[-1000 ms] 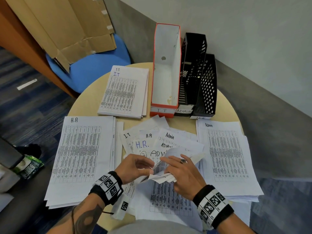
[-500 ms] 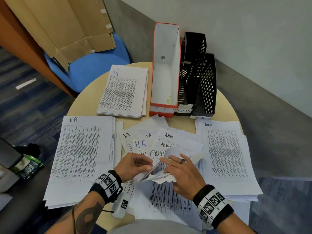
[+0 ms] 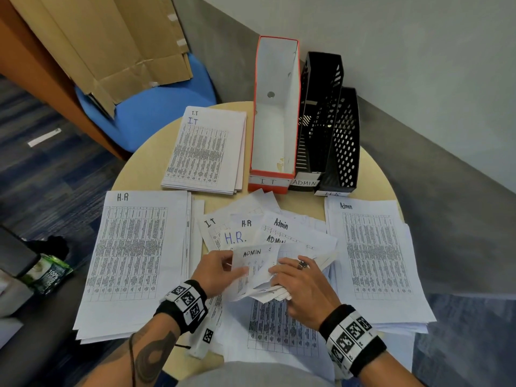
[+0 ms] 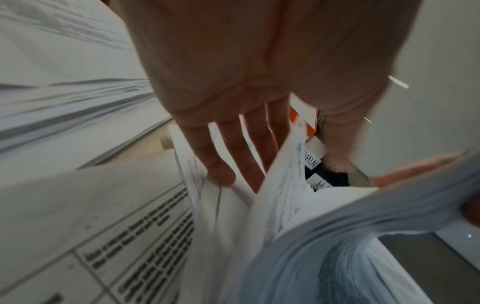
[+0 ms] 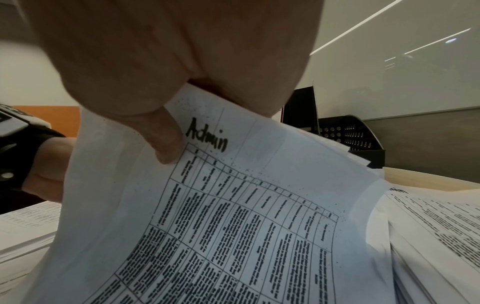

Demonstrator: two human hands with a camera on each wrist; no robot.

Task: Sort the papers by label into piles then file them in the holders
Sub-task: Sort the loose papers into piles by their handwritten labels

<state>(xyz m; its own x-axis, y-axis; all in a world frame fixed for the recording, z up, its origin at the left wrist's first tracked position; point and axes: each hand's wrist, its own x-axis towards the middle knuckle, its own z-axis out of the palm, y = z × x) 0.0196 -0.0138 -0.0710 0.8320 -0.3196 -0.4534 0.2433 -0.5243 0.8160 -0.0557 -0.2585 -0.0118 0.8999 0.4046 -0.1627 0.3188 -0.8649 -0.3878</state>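
A white printed sheet (image 3: 255,263) headed "ADMIN" is pinched by the curled fingers of the left hand (image 3: 216,270), while the lifted sheets beneath are gripped by the right hand (image 3: 303,287), over the unsorted heap (image 3: 279,227) at the table's (image 3: 371,174) middle. Three sorted piles are counted: H.R (image 3: 131,255), I.T (image 3: 203,152), Admin (image 3: 374,261). Three holders are seen: one orange (image 3: 275,113), two black (image 3: 331,127).

right hand (image 5: 182,61) | thumb pinches curled "Admin" sheet (image 5: 233,205) | black holder (image 5: 350,133) behind
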